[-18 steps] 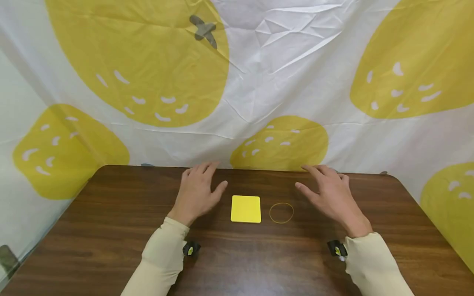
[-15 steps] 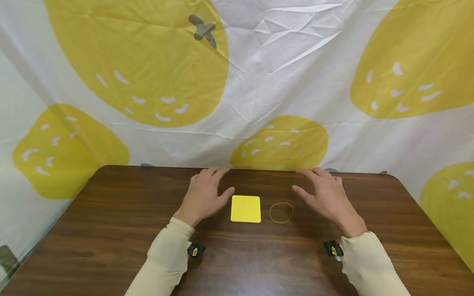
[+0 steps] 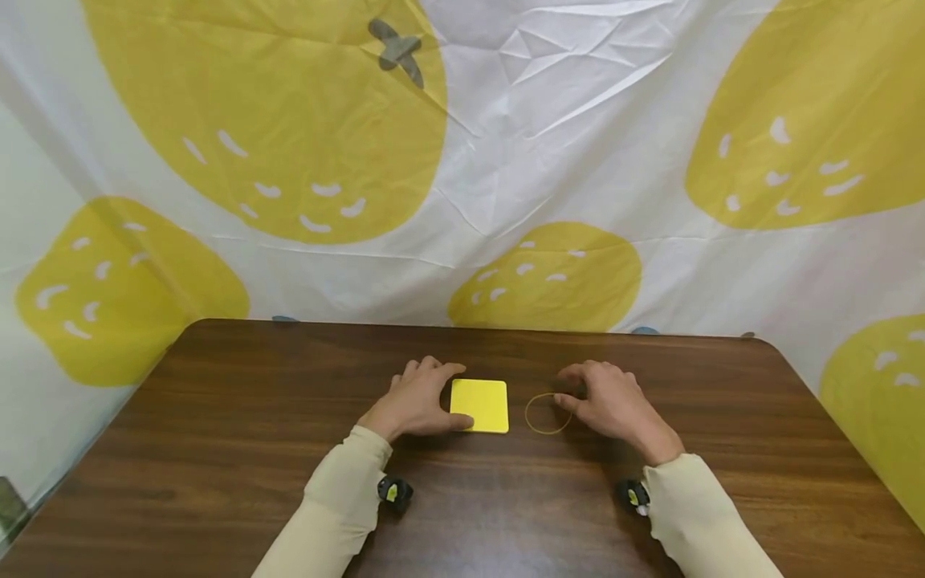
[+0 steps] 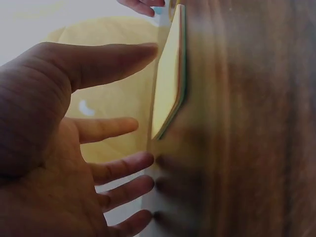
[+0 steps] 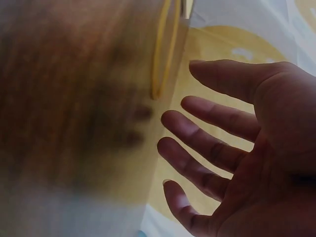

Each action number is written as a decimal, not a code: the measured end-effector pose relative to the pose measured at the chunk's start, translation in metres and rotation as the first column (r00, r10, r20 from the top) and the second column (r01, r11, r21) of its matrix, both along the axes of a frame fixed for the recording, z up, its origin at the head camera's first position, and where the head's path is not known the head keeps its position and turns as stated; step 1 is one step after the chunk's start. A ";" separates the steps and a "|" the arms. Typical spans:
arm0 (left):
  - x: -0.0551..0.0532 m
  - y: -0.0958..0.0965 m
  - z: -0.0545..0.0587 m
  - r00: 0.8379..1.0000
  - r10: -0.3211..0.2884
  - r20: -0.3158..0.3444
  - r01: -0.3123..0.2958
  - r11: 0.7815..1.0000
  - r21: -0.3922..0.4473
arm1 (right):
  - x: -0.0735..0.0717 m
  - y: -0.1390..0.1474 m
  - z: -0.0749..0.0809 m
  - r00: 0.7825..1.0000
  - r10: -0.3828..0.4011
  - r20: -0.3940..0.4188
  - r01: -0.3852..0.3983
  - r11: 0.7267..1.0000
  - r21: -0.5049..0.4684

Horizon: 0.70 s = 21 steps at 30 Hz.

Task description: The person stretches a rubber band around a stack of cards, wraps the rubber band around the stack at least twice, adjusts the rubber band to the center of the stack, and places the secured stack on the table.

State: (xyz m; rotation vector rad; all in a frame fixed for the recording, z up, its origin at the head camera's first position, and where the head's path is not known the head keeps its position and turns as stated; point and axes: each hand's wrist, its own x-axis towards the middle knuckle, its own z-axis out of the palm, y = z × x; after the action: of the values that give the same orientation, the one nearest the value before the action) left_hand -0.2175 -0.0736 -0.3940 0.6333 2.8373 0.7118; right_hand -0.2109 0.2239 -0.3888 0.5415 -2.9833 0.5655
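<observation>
A stack of thin square sheets with rounded corners (image 3: 484,405), yellow on top, lies flat on the table. In the left wrist view the stack (image 4: 168,74) shows reddish and green layers along its edge. My left hand (image 3: 419,401) hovers at its left side, thumb and index finger spread, the thumb overlapping the near left corner in the head view. To the right lies a thin yellowish rubber band (image 3: 526,413) in a loop. Just over its right side is my right hand (image 3: 610,405), fingers slightly bent and holding nothing; the right wrist view shows the band (image 5: 158,54) beyond the thumb tip.
A dark brown wood-grain table (image 3: 462,498) with rounded far corners carries both things. Behind it hangs a white cloth (image 3: 325,281) printed with large yellow fruit. Small dark cameras (image 3: 395,491) sit at both wrists.
Both hands have come inward and nearer the person, the left to the edge of the stack, the right over the rubber band. The stack and band stay where they were.
</observation>
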 end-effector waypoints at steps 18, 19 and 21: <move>0.003 0.010 -0.003 0.987 0.121 0.110 -0.122 0.992 0.007 | -0.001 -0.001 -0.010 1.000 0.008 0.018 -0.009 1.000 0.022; 0.004 0.011 -0.003 0.986 0.120 0.115 -0.123 0.992 0.020 | -0.001 -0.001 -0.010 1.000 0.007 0.018 -0.008 1.000 0.019; 0.005 0.012 -0.003 0.985 0.113 0.131 -0.122 0.990 0.067 | -0.001 -0.001 -0.010 1.000 0.002 0.022 -0.002 1.000 0.013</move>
State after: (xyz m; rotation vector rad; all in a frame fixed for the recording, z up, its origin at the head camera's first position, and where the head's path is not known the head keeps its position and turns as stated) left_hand -0.2124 -0.0615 -0.3965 0.4169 2.7593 0.8485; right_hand -0.2119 0.2231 -0.3987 0.5428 -3.0093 0.5562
